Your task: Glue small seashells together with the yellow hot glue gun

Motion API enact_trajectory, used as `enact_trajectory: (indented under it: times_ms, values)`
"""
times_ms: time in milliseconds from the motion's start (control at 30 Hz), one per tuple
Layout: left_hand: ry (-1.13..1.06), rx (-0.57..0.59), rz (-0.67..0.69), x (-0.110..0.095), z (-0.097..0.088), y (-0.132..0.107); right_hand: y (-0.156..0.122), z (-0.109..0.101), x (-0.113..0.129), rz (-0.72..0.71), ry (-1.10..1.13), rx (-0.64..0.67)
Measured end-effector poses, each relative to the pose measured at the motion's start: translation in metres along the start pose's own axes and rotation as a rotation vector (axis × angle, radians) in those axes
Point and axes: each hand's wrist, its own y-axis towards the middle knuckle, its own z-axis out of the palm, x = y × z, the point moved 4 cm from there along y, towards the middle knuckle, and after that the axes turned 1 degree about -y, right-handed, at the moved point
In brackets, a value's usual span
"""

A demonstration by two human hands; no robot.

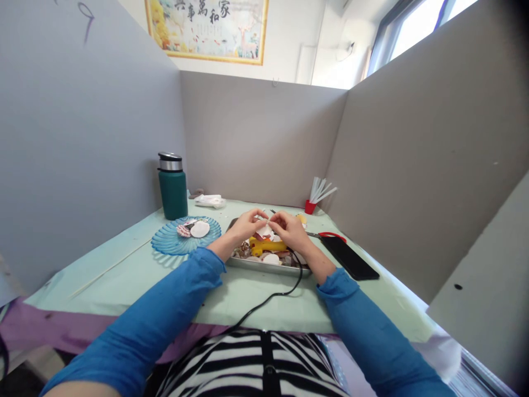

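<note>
My left hand (244,226) and my right hand (290,229) meet above a metal tray (264,266), both pinched on a small white shell piece (265,229) held between them. Under the hands a yellow glue gun (266,246) lies in the tray among several shells, and its black cord (273,295) runs off the tray toward me. Both arms wear blue sleeves.
A blue glass plate (165,243) with shells lies left of the tray, with a green flask (172,186) behind it. A black phone (350,258) and red-handled scissors (332,235) lie to the right. A red cup of white sticks (311,205) stands at the back. Grey partitions enclose the table.
</note>
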Motion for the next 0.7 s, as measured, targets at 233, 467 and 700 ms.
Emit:
enact_trajectory:
  times_ms: [233,467,700]
  values:
    - [0.009,-0.004,-0.003,0.0023,-0.0013,0.0011,0.0007,-0.0002,-0.0005,0.004,0.011,0.004]
    - [-0.003,0.001,-0.006,0.0029,-0.0013,0.0011,0.0001,0.0010,-0.0008,0.004,0.004,0.004]
    - [-0.084,0.024,-0.070,0.0000,0.0027,-0.0021,-0.0001,-0.0014,0.0009,-0.011,0.001,-0.044]
